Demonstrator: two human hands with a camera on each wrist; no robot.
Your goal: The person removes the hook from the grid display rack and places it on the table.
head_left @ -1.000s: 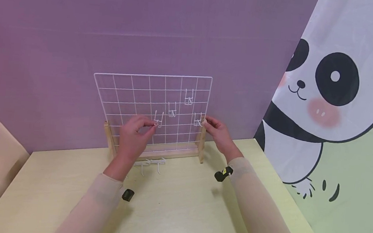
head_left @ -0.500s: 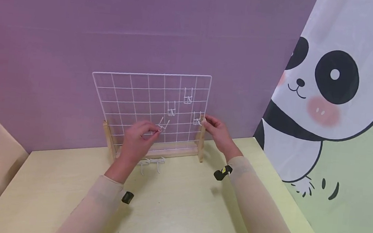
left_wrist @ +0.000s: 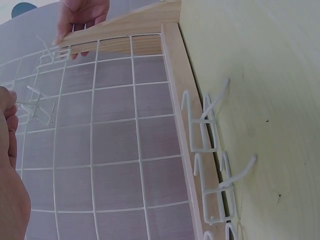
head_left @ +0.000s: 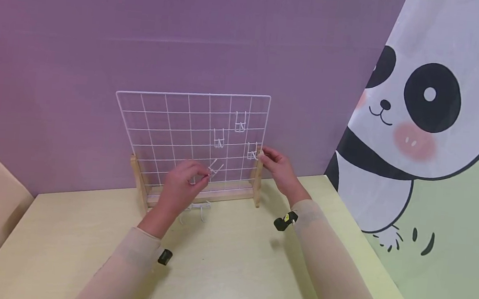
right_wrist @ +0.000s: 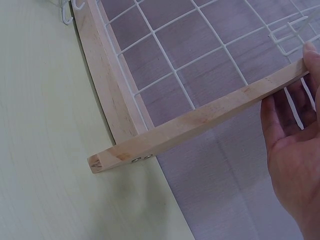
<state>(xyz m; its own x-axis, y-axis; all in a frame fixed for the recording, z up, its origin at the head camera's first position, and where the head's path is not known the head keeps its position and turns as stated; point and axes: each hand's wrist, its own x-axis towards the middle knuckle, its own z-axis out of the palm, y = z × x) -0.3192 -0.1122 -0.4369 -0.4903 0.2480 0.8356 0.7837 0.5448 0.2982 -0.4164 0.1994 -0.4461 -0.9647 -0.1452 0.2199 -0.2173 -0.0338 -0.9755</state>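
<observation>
Head: pinching a hook (head_left: 216, 170) in the nearly closed left grip (head_left: 181, 183) before the grid (head_left: 191, 130) near the table's (head_left: 220, 258) far edge; left wrist: showing hooks (left_wrist: 204, 120) by the base (left_wrist: 179, 75); right wrist: closely clasping the post (right_wrist: 200, 118) in the right grip (right_wrist: 299, 145).

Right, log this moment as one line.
left hand: pinches white hook in front of wire grid | right hand: grips wooden post | on grid: three hooks | by wooden base: more hooks
</observation>
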